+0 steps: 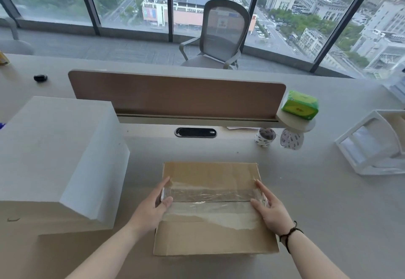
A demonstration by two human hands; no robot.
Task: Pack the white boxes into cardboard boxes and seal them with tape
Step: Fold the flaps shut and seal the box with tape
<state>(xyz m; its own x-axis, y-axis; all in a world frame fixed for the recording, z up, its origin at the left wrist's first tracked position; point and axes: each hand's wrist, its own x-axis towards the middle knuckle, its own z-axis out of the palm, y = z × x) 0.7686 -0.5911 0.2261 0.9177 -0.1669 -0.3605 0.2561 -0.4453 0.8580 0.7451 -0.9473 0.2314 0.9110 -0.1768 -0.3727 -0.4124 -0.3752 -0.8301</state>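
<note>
1. Counter [306, 202]: grey, carries everything; both hands work at its near middle.
2. White box [54, 156]: big closed block, just left of the left hand, apart from it, likely waiting to be packed.
3. Cardboard box [210, 235]: between the two hands, flaps closed, so packing of this one looks done.
4. Clear tape [210, 195]: strip runs across the top seam from hand to hand, wrinkled, ends wrapping over both side edges.
5. Left hand [153, 208]: at the box's left edge, fingers fairly straight, thumb on top, pressing the tape end down so it sticks.
6. Right hand [269, 208]: at the right edge, fingers spread flat, smoothing the other tape end; dark cord on the wrist.
7. Tape rolls [265, 137]: two, beyond the right hand, well apart, near the divider, parked within reach for more sealing.
</note>
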